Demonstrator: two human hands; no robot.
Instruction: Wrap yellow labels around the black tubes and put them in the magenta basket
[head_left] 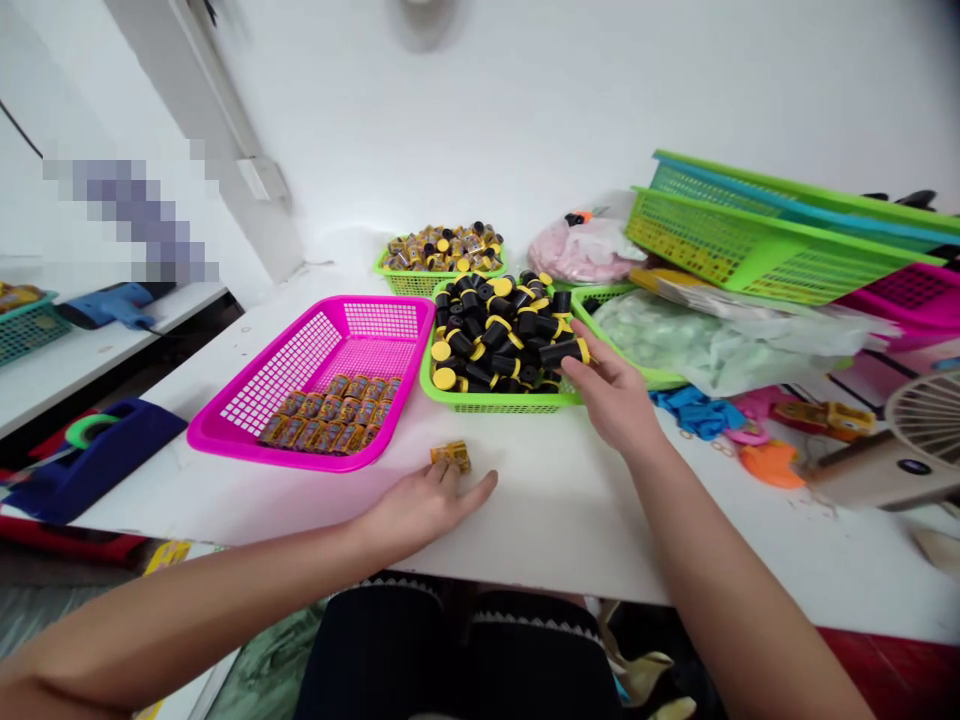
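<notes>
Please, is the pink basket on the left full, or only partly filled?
Partly filled: in the pink basket, yellow-brown cylinders cover the near part; bare mesh shows behind them.

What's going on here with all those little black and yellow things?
Someone's right hand grips a black, yellow-ended cylinder at a light-green plastic basket heaped with more. Their left hand touches a small gold patterned cylinder on the white table. To the left, rows of similar gold pieces lie in a bright pink plastic basket.
</notes>
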